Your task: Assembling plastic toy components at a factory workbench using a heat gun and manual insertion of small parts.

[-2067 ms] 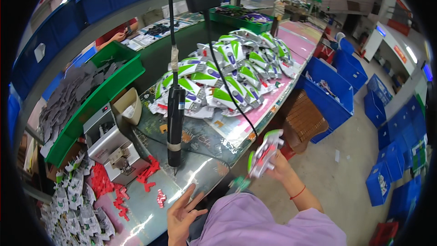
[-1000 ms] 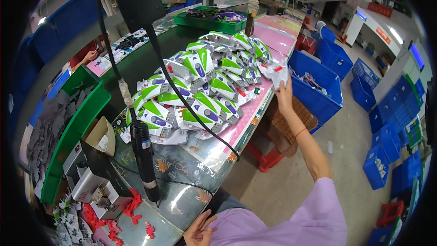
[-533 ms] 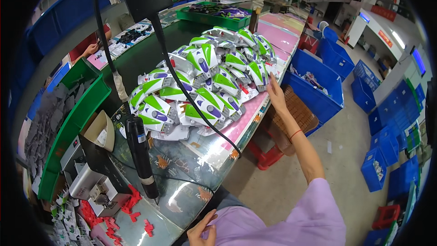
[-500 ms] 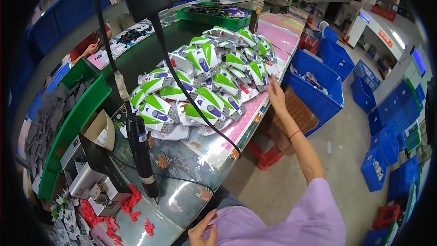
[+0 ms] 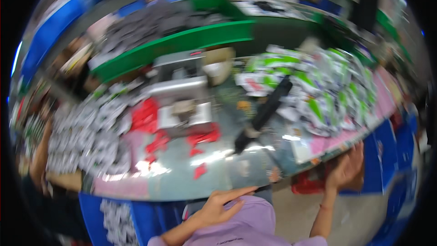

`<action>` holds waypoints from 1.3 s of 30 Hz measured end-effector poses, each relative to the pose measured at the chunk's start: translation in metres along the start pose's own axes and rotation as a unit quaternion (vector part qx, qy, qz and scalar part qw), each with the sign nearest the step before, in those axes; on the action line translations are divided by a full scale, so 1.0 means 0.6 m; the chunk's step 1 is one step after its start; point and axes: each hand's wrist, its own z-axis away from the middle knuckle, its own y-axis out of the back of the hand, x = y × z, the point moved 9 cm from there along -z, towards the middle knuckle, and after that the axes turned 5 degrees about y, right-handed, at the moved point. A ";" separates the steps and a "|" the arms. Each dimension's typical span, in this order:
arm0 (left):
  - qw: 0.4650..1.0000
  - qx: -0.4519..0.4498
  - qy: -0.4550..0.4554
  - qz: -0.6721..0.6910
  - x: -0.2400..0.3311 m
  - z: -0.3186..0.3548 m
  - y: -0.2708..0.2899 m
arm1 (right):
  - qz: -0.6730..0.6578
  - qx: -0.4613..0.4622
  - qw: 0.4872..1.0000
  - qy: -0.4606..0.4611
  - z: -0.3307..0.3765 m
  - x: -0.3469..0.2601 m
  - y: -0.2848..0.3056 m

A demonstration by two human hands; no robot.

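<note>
The picture is smeared by motion. My left hand is in front of my body at the table's front edge, its index finger stretched out and nothing seen in it. My right hand is raised beside the edge at the right, fingers extended and no object visible in it. Nearest to it, on the table, lies a heap of white, green and purple plastic shells. A black electric screwdriver hangs tilted between the heap and a silver-grey bench device. Small red plastic parts lie around that device.
A green tray of grey parts stands behind the device. Many pale parts cover the table's left side, near another person's arm. Blue bins stand below the edge, one at left and one at right.
My view has swung to the left, so the shell heap now sits at the right. My right hand has come away from the shells; my left hand's index finger is now stretched out.
</note>
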 end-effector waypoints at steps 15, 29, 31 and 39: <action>0.936 0.344 -0.003 -0.081 0.044 0.125 0.371 | -0.202 -0.334 0.857 0.338 0.171 -0.311 -0.186; 0.646 0.467 0.009 -0.604 0.042 -0.010 0.621 | -0.188 -0.369 0.842 0.345 0.164 -0.366 -0.185; 0.635 0.454 0.013 -0.625 0.034 -0.024 0.629 | -0.184 -0.373 0.845 0.335 0.167 -0.362 -0.180; 0.646 0.505 -0.056 -0.569 0.072 0.011 0.633 | -0.228 -0.367 0.845 0.314 0.193 -0.352 -0.188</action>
